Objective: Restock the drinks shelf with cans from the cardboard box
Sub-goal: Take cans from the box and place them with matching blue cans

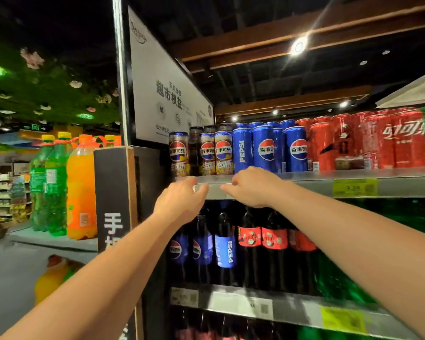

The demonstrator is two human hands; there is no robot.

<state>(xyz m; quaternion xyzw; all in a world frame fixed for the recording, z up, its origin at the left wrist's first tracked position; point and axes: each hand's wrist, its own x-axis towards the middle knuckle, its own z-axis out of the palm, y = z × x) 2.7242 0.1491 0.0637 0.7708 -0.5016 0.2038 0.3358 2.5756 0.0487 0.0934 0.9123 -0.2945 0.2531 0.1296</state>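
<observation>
The top drinks shelf [304,185] carries rows of cans: dark Pepsi cans [207,153] at the left, blue Pepsi cans [266,149] in the middle, red cola cans [378,141] to the right. My left hand [179,201] reaches up to the shelf's front edge below the dark cans, fingers curled, nothing in it. My right hand [249,186] rests its fingers on the same edge below the blue cans, holding no can. The cardboard box is out of view.
Dark cola bottles [225,244] fill the shelf below. A white sign panel [162,94] and a black post [120,69] bound the shelf's left end. Green and orange soda bottles [80,187] stand on an end display at left. Yellow price tags [353,187] sit on the shelf edge.
</observation>
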